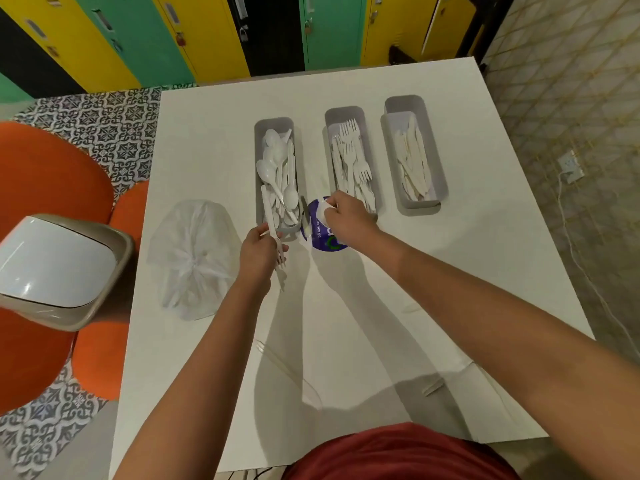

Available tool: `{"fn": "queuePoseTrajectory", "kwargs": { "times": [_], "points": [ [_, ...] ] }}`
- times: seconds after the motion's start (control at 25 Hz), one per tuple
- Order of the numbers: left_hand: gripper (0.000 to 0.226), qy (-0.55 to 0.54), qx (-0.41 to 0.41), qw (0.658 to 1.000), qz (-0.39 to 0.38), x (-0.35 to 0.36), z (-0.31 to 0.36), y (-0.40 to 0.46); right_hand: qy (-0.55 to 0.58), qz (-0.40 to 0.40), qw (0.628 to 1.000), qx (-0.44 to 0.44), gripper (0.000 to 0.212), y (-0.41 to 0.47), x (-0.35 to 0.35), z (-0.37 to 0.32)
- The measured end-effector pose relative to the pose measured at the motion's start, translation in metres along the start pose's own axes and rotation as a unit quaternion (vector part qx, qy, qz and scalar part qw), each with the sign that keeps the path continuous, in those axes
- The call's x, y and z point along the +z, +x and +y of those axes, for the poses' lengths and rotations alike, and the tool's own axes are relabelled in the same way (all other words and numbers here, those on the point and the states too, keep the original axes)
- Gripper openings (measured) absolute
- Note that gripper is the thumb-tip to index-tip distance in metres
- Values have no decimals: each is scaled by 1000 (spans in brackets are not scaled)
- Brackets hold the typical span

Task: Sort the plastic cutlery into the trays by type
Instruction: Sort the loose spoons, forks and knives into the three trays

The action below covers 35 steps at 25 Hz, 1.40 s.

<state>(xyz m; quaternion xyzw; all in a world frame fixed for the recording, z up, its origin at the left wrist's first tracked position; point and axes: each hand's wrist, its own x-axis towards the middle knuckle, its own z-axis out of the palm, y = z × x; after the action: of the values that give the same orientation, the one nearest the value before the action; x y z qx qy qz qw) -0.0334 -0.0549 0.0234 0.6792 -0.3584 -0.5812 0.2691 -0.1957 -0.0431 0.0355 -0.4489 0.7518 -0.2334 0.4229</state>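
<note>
Three grey trays stand in a row on the white table (450,271). The left tray (258,133) holds spoons, the middle tray (343,114) holds forks, the right tray (420,105) holds knives. My left hand (258,249) grips a few white plastic cutlery pieces (273,223) just in front of the spoon tray; a fork's tines stick out below the fingers. My right hand (346,214) pinches a white spoon (323,207) over a blue container (320,237) between the spoon and fork trays.
A tied clear plastic bag (194,258) lies left of my left hand. A bin with a white swing lid (59,268) stands beside the table's left edge, near orange seats (41,181). Clear plastic wrapping (284,368) lies near the table's front. Lockers (207,32) line the back.
</note>
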Motion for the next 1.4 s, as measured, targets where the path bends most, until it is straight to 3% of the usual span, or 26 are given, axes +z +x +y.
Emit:
{"fn": "queuePoseTrajectory", "kwargs": {
  "times": [0.12, 0.32, 0.4, 0.56, 0.72, 0.88, 1.24, 1.4],
  "points": [
    [42, 17, -2, 1000, -4, -4, -2, 7, 14, -15, 1000, -12, 14, 21, 17, -17],
    [49, 46, 11, 999, -12, -11, -4, 11, 47, -67, 995, -55, 48, 41, 28, -31],
    [51, 43, 10, 999, -11, -14, -6, 13, 19, -62, 994, -89, 51, 36, 25, -23],
    [50, 38, 16, 999, -19, -6, -7, 13, -68, -27, 986, -150, 32, 11, 17, 25],
    [48, 70, 56, 994, -62, 23, 4, 14, -248, 38, 939, -235, 35, -6, 11, 97],
    [51, 157, 104, 977, -96, 63, 26, 20, -342, -4, 923, -178, 51, -10, 0, 140],
    [53, 238, 167, 948, -127, 113, 70, 33, -347, -36, 924, -158, 54, -8, -2, 145],
    [35, 255, 190, 938, -137, 101, 53, 23, -345, -43, 926, -146, 57, -15, -3, 141]
  ]
}}
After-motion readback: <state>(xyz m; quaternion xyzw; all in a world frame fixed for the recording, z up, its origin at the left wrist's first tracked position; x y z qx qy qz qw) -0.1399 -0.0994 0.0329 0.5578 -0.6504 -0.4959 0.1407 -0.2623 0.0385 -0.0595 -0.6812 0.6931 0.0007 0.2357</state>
